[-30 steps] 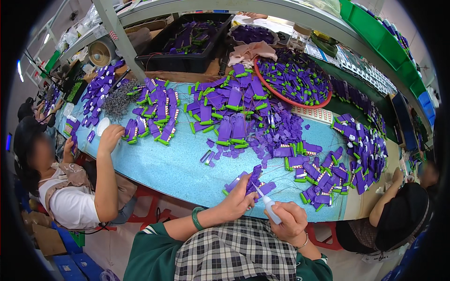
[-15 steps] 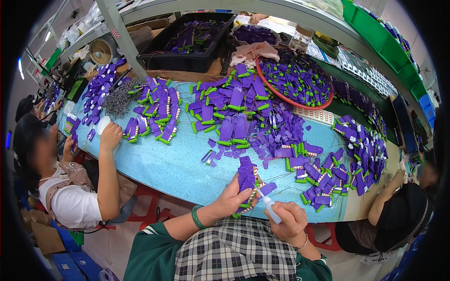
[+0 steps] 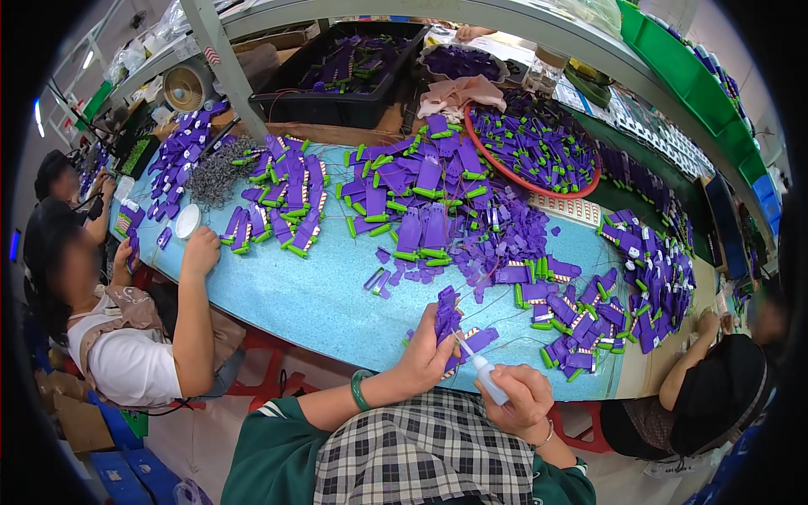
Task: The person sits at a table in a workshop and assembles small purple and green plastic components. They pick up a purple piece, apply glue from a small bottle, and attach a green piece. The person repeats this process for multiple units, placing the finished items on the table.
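My left hand [image 3: 422,360], a green bangle on its wrist, is closed round flat purple plastic pieces [image 3: 448,313] with some green ends, over the table's near edge. In my right hand [image 3: 523,401] is a small translucent squeeze bottle [image 3: 488,379], gripped round its body. Its thin nozzle points up and left and meets the held purple pieces; whether any liquid comes out is too small to tell. Another purple piece [image 3: 480,340] shows just beyond the nozzle, partly behind it. Small loose purple parts [image 3: 505,240] lie heaped farther back on the blue table.
Purple-and-green pieces [image 3: 581,324] are piled at the right, with thin wires among them. Farther back stand a red-rimmed basket [image 3: 539,187] and a black tray [image 3: 328,109]. A metal shelf post [image 3: 223,67] rises at the back left. Co-workers [image 3: 135,358] sit on both sides.
My left hand has turned, so the held purple pieces now stand at a different angle and sit slightly farther right. My right hand and the bottle have barely moved.
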`<state>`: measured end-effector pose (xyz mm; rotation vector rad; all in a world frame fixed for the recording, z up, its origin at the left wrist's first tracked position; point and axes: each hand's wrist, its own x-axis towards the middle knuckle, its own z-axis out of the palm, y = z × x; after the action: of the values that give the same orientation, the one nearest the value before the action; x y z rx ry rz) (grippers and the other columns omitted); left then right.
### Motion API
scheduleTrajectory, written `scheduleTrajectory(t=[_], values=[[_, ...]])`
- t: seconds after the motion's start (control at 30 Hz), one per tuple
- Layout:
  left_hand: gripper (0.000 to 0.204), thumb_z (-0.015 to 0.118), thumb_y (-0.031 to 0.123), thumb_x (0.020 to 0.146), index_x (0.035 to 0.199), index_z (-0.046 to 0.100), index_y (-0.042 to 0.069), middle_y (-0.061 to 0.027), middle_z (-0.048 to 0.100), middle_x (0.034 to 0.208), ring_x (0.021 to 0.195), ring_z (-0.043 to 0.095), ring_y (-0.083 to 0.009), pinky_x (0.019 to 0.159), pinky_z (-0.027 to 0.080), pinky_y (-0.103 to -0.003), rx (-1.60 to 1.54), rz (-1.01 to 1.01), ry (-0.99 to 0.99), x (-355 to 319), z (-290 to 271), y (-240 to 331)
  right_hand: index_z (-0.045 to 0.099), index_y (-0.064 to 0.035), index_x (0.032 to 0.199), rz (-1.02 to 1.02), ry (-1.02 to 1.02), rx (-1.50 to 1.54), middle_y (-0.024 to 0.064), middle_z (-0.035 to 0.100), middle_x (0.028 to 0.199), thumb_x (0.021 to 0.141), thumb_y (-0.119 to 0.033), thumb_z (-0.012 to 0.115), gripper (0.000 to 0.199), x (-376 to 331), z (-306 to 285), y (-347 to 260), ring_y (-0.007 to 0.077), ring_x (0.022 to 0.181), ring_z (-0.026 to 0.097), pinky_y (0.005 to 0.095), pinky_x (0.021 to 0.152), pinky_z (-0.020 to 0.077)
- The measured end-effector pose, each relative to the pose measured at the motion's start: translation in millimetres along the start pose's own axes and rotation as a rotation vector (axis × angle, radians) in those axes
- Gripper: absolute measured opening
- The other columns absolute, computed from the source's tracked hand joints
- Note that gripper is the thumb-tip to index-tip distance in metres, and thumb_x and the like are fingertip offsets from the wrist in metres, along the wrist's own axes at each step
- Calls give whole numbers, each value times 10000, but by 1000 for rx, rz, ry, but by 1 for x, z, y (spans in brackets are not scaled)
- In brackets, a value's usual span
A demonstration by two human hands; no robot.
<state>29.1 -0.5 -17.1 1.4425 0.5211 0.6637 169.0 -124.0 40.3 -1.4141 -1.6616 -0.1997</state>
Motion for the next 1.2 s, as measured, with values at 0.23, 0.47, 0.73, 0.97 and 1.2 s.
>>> scheduleTrajectory(t=[0.23, 0.47, 0.73, 0.97, 1.2], values=[[460, 473, 32, 908, 1325, 292, -35, -221, 415, 1154, 1003, 508, -328, 856, 447, -386, 246, 160, 76, 1, 1, -2, 660, -27, 946, -7, -18, -6, 88, 641, 829, 629, -21, 820, 355, 3, 1, -1, 186, 616, 607, 273, 484, 488], [437, 438, 41, 953, 1330, 252, -78, -150, 547, 1068, 859, 579, -188, 760, 493, -299, 324, 131, 67, -1, -1, -8, 662, -18, 945, -25, -17, 14, 94, 634, 835, 626, 1, 796, 347, 1, 3, 2, 189, 577, 606, 278, 470, 475], [435, 511, 165, 948, 1311, 320, 20, -122, 524, 1155, 976, 598, -202, 759, 551, -338, -34, 129, 195, 44, -56, 3, 646, -36, 962, 11, 15, 19, 101, 628, 837, 629, 0, 808, 373, -1, 3, 3, 192, 586, 609, 274, 472, 464], [245, 584, 90, 897, 1113, 516, -3, -65, 620, 876, 709, 596, -142, 626, 491, -296, 517, 205, 789, 116, -275, 24, 623, -65, 978, 74, 41, -3, 102, 620, 864, 604, -15, 840, 435, -8, -4, 7, 210, 612, 616, 288, 506, 454], [548, 652, 166, 838, 1295, 406, -11, -254, 452, 1222, 1115, 464, -411, 922, 409, -465, 1584, 271, 933, 125, -287, 35, 621, -65, 977, 108, 84, -14, 101, 615, 874, 608, -12, 837, 431, -16, -9, 10, 212, 619, 617, 296, 514, 467]])
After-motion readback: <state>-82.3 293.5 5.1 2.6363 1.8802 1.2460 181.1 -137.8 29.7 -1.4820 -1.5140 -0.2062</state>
